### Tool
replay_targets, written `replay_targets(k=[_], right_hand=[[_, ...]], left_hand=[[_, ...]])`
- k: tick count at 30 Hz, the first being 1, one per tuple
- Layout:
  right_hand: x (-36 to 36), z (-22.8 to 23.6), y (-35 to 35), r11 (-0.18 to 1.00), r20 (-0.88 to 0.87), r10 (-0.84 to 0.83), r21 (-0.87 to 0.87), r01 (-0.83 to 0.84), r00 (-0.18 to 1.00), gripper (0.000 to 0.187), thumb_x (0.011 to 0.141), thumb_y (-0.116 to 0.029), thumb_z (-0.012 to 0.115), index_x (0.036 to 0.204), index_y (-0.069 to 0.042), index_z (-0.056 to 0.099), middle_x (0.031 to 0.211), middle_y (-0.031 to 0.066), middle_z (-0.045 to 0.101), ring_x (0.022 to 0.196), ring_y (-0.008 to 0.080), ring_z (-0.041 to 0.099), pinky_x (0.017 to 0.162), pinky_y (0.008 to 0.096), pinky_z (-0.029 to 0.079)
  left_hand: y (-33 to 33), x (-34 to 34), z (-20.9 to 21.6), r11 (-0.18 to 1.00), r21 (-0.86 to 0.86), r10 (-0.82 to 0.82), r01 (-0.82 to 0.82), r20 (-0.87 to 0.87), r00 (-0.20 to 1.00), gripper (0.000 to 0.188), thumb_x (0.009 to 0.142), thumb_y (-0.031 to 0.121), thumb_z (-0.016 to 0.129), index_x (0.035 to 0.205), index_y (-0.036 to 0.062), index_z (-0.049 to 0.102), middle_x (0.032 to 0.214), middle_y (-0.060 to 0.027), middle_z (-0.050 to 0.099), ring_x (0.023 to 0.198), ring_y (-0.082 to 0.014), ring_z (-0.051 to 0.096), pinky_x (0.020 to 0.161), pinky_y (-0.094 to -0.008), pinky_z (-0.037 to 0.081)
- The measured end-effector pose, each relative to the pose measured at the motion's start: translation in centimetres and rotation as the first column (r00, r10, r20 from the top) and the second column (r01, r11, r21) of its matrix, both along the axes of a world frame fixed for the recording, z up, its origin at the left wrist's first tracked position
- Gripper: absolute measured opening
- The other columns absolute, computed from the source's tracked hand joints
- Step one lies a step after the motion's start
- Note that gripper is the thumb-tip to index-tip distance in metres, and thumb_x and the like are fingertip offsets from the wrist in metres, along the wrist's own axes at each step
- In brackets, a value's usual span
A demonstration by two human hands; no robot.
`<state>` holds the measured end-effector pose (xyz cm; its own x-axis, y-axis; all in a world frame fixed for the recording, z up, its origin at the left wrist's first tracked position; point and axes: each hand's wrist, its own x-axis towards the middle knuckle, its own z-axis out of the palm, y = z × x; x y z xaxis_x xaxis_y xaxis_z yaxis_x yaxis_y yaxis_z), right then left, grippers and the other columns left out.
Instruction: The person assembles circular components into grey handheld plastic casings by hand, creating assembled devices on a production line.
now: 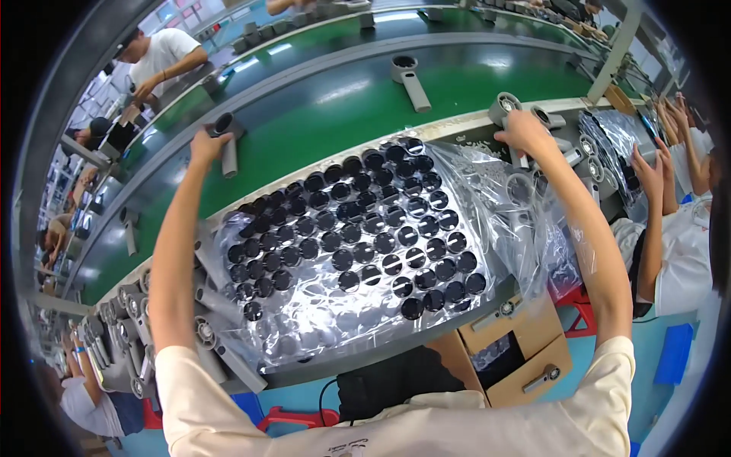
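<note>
My left hand (207, 146) reaches over the green belt (320, 99), its fingers closed on a grey hair-dryer-shaped housing (230, 158) with a round barrel head and straight handle. To the right, my right hand (525, 132) grips another grey housing (504, 105) at the belt's near edge; its handle hangs below my fingers, which partly hide it. Between my arms, many black round caps (352, 231) lie in rough rows on a shiny clear plastic sheet (320, 305) over a bench.
One more grey housing (412, 85) lies on the belt. Grey housings are piled at the left (137, 327) and beside crumpled clear bags (525, 221) on the right. An open cardboard box (533, 343) stands below the bench. Co-workers (670, 206) sit on both sides and across the belt.
</note>
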<state>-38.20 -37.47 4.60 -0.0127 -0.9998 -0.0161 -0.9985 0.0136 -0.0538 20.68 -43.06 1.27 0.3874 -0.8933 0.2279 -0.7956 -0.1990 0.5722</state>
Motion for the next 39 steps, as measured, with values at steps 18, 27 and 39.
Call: replay_targets(k=[18,27,39], right_hand=[[14.8,10.0,21.3,0.677,0.215,0.719,-0.435,-0.594,0.661,0.037,0.065,-0.018,0.062,0.083,0.013,0.054,0.069,0.02,0.058,0.059,0.0293,0.061,0.05,0.0345,0.051],[8.3,7.8,8.1,0.885,0.215,0.456,-0.213,-0.414,0.864,0.016,0.078,-0.015,0.058,0.075,0.0,0.064,0.068,0.0177,0.062,0.067,0.0311,0.063,0.065,0.0401,0.05],[1.6,-2.2,0.7,0.876,0.147,0.482,-0.061,-0.479,0.864,0.014,0.063,-0.009,0.066,0.074,0.0,0.067,0.071,0.0151,0.065,0.066,0.0255,0.064,0.062,0.0325,0.05]], left_hand=[[29.7,-28.6,10.5,0.917,-0.39,-0.386,0.09,-0.921,-0.053,0.059,0.094,0.048,0.032,0.136,0.0068,0.028,0.128,-0.0194,0.044,0.119,-0.027,0.044,0.099,-0.0381,0.036],[37.8,-28.8,2.2,0.943,-0.234,-0.327,-0.235,-0.774,-0.543,0.041,0.096,0.041,0.032,0.128,0.017,0.042,0.112,-0.0199,0.051,0.093,-0.0292,0.054,0.067,-0.0362,0.049],[40.2,-28.4,1.4,0.986,-0.141,-0.168,-0.09,-0.843,-0.512,0.043,0.096,0.04,0.032,0.134,0.0211,0.034,0.115,-0.0204,0.051,0.091,-0.0318,0.054,0.063,-0.0378,0.045]])
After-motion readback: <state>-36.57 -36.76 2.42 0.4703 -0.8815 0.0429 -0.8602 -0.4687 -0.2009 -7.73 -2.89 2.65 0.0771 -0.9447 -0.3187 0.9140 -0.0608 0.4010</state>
